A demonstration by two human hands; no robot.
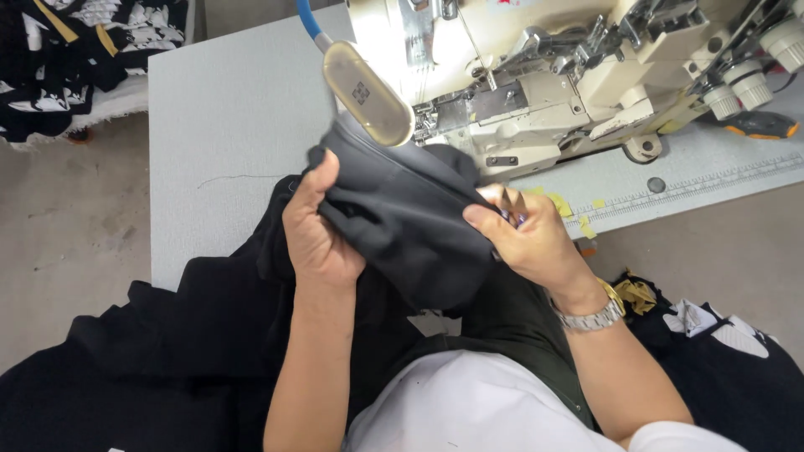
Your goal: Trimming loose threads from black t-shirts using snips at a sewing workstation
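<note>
While both hands grip it, the black cloth (402,222) hangs before the sewing machine (536,84): left hand (314,230) closed on its edge, right hand (528,238) pinching it beside small snips (511,209). Trimming seems underway; steady tension needed.

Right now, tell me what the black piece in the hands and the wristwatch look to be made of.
Black garment piece: soft matte fabric, probably knit; it folds and bunches between both hands. Wristwatch: apparently metal, shiny silver links with a gold-toned part, glinting on the right wrist.
</note>
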